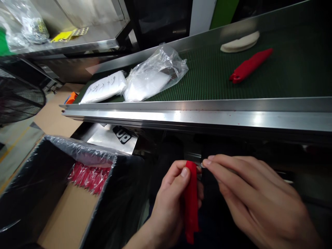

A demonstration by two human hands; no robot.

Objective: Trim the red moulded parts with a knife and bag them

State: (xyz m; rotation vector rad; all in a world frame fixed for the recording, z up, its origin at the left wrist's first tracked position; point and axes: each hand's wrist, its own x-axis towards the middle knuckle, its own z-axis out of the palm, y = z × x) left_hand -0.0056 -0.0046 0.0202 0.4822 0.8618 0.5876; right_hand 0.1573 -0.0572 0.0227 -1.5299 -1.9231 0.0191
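My left hand (172,197) is closed around a narrow red folded piece (191,200), held upright below the conveyor's edge. My right hand (249,193) pinches its fingertips together right at the top of that red piece, on something small and shiny that I cannot make out. A second red piece (250,65) lies on the green conveyor belt (207,79), far up and to the right of both hands. Beyond it rests a cream-coloured curved piece (240,43).
Two plastic bags with white contents (103,86) (155,74) sit on the belt at left. A steel rail (197,116) edges the conveyor. A cardboard box lined with black plastic (46,193) stands at lower left, holding bagged red pieces (89,176). A fan grille (18,98) is at far left.
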